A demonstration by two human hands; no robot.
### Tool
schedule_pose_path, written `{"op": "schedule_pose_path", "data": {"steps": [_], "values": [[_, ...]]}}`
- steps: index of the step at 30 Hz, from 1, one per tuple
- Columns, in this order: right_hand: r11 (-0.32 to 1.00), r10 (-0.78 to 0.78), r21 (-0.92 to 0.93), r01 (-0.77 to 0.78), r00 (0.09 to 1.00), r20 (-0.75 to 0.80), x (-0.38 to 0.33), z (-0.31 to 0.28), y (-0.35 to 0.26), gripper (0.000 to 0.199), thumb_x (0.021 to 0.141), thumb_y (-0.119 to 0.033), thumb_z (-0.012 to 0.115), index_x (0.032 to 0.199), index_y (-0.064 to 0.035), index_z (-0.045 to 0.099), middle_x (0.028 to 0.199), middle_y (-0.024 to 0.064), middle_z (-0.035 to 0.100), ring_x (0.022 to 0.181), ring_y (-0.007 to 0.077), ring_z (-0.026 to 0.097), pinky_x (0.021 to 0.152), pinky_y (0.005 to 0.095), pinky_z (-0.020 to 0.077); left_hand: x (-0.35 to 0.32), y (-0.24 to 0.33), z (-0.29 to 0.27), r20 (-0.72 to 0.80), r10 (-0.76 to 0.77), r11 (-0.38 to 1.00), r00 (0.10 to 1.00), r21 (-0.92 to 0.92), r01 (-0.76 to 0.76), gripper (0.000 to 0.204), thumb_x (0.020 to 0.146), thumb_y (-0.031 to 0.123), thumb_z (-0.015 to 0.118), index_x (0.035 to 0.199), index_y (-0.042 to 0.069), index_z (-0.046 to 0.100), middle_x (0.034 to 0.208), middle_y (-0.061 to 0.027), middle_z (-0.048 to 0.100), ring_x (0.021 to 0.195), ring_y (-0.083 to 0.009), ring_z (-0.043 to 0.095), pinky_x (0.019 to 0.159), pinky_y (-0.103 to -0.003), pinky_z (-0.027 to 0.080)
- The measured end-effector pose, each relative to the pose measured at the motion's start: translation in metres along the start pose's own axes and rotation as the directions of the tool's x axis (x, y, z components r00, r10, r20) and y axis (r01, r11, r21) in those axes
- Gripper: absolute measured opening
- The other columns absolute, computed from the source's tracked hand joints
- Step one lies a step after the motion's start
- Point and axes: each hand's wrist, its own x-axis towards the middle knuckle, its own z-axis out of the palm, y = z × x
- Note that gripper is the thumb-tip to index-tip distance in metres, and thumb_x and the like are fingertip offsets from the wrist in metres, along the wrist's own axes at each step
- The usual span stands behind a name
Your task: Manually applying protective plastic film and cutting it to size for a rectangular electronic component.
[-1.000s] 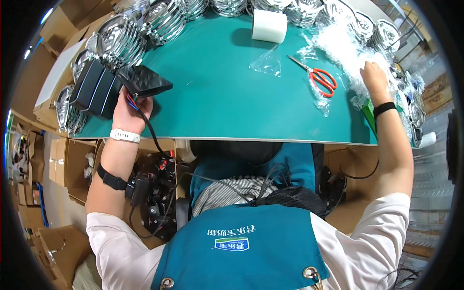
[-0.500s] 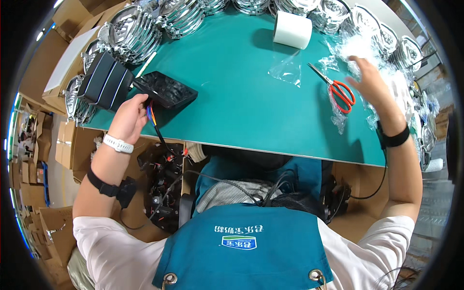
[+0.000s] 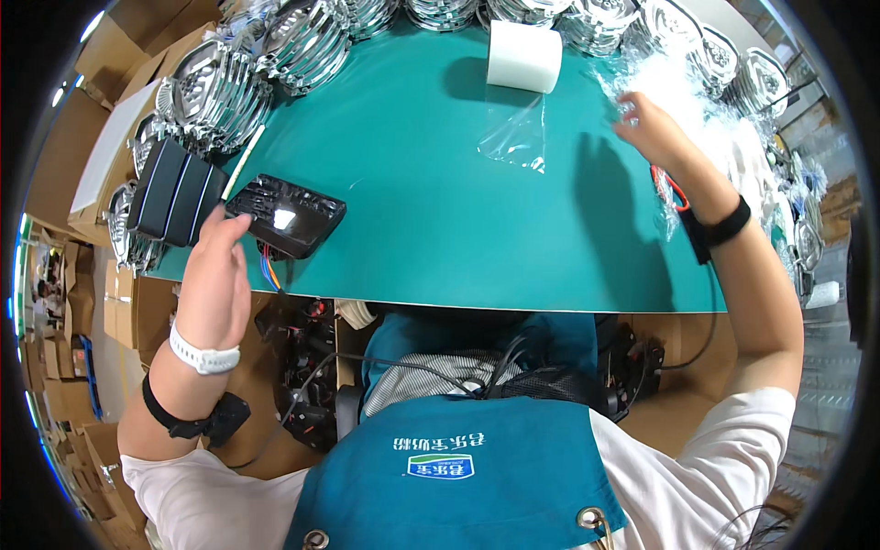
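My left hand grips the black lamp housing at the green bench front-left edge. Right hand, fingers spread, rests on the clear bag pile far right. White roll stands beyond a loose bag.

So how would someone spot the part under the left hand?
Start at the green mat and go to its near left corner. The left hand rests on a flat black ribbed module trailing coloured wires, lying alone, unlike the black pieces stacked beside it.
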Motion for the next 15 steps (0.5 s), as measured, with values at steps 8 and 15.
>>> {"op": "schedule_pose_path", "data": {"steps": [8, 15], "values": [[0.976, 0.071, 0.209, -0.056, 0.996, -0.061, 0.1, 0.035, -0.056, 0.066, 0.079, -0.035, 0.077, 0.129, 0.001, 0.053, 0.101, 0.0137, 0.066, 0.082, 0.02, 0.062, 0.074, 0.0343, 0.0538, 0.067, 0.027, 0.196, 0.702, -0.149, 0.669, 0.697, 0.59, -0.452, 0.069, 0.09, 0.033, 0.064, 0.144, -0.003, 0.038, 0.147, -0.0205, 0.042, 0.135, -0.0251, 0.042, 0.108, -0.035, 0.039], [0.704, 0.24, 0.61, -0.365, 0.93, 0.279, 0.096, 0.04, -0.062, 0.046, 0.083, -0.036, 0.075, 0.103, 0.0031, 0.062, 0.08, 0.0068, 0.055, 0.068, 0.015, 0.053, 0.058, 0.0308, 0.0503, 0.157, -0.017, 0.275, 0.504, -0.308, 0.659, 0.807, 0.725, -0.201, 0.046, 0.087, 0.03, 0.07, 0.118, -0.003, 0.061, 0.113, -0.0113, 0.062, 0.093, -0.0152, 0.062, 0.072, -0.024, 0.055]]}}
